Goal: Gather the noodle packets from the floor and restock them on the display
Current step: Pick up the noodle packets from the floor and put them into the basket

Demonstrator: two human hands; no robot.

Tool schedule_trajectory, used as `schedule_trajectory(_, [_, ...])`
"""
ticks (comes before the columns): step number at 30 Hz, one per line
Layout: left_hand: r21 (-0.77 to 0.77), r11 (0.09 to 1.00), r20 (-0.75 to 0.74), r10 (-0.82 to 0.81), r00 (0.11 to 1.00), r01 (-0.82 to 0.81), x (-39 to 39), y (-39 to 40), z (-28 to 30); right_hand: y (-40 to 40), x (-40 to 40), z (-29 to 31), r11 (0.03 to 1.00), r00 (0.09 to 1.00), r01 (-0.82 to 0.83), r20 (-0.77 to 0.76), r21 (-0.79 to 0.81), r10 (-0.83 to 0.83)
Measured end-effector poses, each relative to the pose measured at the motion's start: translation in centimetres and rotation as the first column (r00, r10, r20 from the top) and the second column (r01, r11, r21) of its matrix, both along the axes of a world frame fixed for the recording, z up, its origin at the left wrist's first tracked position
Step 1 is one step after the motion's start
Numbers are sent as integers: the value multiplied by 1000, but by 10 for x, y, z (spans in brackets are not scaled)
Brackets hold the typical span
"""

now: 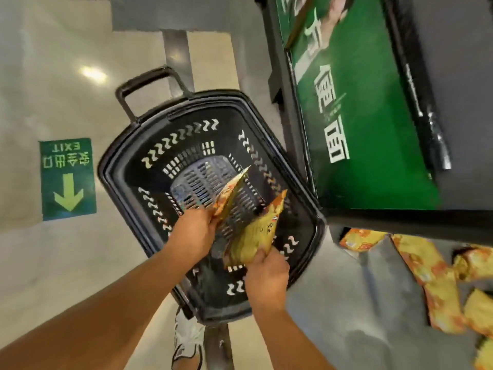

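A black slotted shopping basket point(128, 166) stands on the pale floor below me. My left hand point(190, 232) is shut on an orange-yellow noodle packet point(230, 193) held edge-up over the basket's middle. My right hand point(266, 279) grips a second yellow noodle packet point(257, 232) just right of the first, also above the basket. On the grey display shelf point(346, 303) at the lower right lie several more orange-yellow packets point(426, 271).
A green display panel point(360, 116) with white characters in a black frame rises right of the basket. A green EXIT floor sticker point(68, 180) with an arrow lies at the left. My shoe point(188, 340) shows below the basket.
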State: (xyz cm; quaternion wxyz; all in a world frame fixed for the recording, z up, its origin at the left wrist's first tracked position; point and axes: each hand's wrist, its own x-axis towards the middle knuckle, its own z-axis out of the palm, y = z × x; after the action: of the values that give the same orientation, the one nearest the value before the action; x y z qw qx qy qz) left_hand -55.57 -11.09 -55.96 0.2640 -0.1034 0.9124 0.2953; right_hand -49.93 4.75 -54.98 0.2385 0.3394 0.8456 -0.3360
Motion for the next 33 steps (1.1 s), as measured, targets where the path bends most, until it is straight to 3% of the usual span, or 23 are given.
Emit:
schedule_trajectory(5, [74,997,-18,2,1000,0,-4,12,-70,-11,-5,-48,946,947,321,4,-34,-321])
schedule_trajectory(8, [48,990,31,-136,990,135,-4,29,-103,-16,-3,-82,907,899,419,164,-45,-407])
schedule_trajectory(10, [-3,974,140,-223,965,226,-1,40,-119,-19,6,-114,884,855,462,296,-66,-425])
schedule_trajectory(13, [-30,924,363,-344,866,380,5,59,-130,-13,22,-157,875,851,469,329,-124,-409])
schedule_trajectory(16, [3,862,435,-458,775,508,13,73,-130,-15,12,-124,846,839,512,296,-148,-457])
schedule_trajectory(18, [36,862,431,-470,771,505,20,76,-123,-15,11,-102,833,831,527,307,-170,-464])
schedule_trajectory(23, [54,904,328,-417,847,424,34,62,-81,-8,8,-44,859,877,452,294,-241,-380])
schedule_trajectory(27, [167,972,140,-191,972,167,43,47,-25,6,24,8,844,913,406,127,-350,-387])
schedule_trajectory(33, [314,949,-1,-40,999,38,54,54,84,62,58,100,957,970,137,-159,-256,-182])
